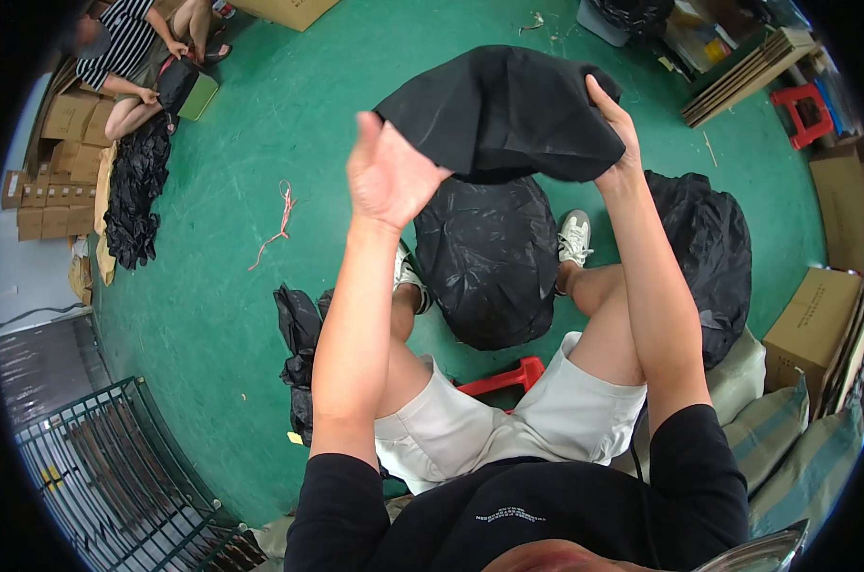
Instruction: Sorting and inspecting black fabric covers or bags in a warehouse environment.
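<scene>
Clamped right end of creased, matte black fabric piece (508,114) in right hand (625,143), thumb on top; spread left hand (389,181) at left end, thumb apart, fingers hidden behind fabric. Held it raised above bulging black bag (484,262) between feet, contents hidden. Had another black bag (709,248) beside right leg, brown carton (804,329) beyond, stacked cartons (70,157) far left.

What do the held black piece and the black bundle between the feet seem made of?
Held black piece: probably fabric, matte; it bends in broad folds.
Black bundle: likely thin plastic or coated fabric, slightly glossy; its crinkles catch light.
</scene>
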A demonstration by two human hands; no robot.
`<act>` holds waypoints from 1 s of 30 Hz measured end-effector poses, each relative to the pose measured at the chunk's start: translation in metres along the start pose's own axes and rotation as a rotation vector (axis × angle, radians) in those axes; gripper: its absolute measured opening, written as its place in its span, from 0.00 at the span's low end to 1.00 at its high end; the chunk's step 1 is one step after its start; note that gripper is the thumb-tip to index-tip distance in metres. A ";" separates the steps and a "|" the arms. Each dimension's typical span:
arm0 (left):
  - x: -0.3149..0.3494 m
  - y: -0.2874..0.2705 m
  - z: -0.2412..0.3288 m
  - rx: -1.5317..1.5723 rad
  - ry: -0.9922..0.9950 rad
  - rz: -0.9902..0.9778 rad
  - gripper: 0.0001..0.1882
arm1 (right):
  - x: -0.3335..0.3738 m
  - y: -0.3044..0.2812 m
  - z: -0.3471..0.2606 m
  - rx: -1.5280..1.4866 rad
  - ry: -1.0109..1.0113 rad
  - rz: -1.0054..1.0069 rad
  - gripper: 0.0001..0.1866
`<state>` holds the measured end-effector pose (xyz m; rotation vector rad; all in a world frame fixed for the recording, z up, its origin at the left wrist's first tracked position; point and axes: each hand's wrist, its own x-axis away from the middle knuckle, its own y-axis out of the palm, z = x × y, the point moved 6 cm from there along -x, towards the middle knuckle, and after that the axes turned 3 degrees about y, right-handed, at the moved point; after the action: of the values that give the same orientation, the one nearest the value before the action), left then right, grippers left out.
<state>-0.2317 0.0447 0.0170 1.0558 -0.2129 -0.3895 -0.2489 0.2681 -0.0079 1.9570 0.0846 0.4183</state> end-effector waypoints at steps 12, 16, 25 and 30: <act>-0.005 -0.019 0.013 0.055 0.084 0.199 0.20 | 0.002 0.001 -0.003 0.007 -0.077 -0.037 0.14; -0.015 -0.047 -0.014 -0.122 -0.074 0.362 0.15 | -0.019 -0.032 -0.012 -0.082 0.027 -0.185 0.12; -0.025 -0.065 -0.004 -0.070 -0.017 0.549 0.13 | -0.023 -0.024 -0.009 0.147 -0.142 0.199 0.04; -0.044 -0.048 0.015 -0.271 0.129 0.485 0.13 | -0.044 -0.012 -0.019 0.111 -0.165 0.110 0.04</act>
<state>-0.2868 0.0302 -0.0169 0.7278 -0.2838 0.0873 -0.2948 0.2784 -0.0227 2.1050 -0.1085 0.3287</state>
